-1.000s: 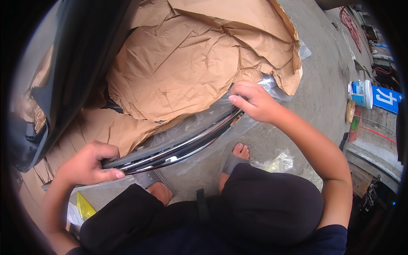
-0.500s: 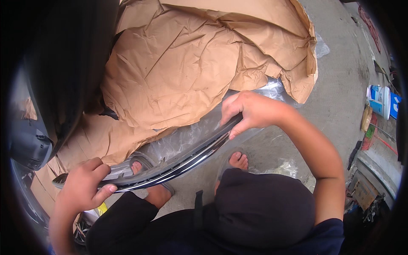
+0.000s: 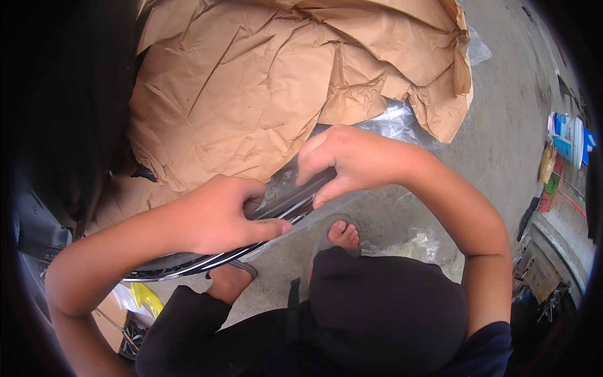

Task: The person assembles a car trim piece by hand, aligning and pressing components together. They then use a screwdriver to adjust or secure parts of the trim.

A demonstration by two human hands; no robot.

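Observation:
A long, curved dark strip with shiny chrome trim (image 3: 217, 259) stretches across in front of me, looking like a car window visor. I cannot tell whether it is one piece or several stacked. My right hand (image 3: 342, 157) grips its right end between thumb and fingers. My left hand (image 3: 220, 217) is closed around its middle, close to the right hand, thumb along the near edge. The left forearm hides part of the strip's left half. Thin clear plastic film hangs along the near side by the hands.
Crumpled brown paper (image 3: 251, 94) spreads beyond my hands, with clear plastic (image 3: 399, 119) under its edge. A large dark panel stands at left. A yellow bag (image 3: 146, 298) lies lower left. White-and-blue buckets (image 3: 568, 138) and clutter line the right. My legs and feet are below.
My left hand has moved from the strip's left end rightward to its middle, near my right hand. My right hand has shifted slightly left, still gripping the strip. The view has shifted a little.

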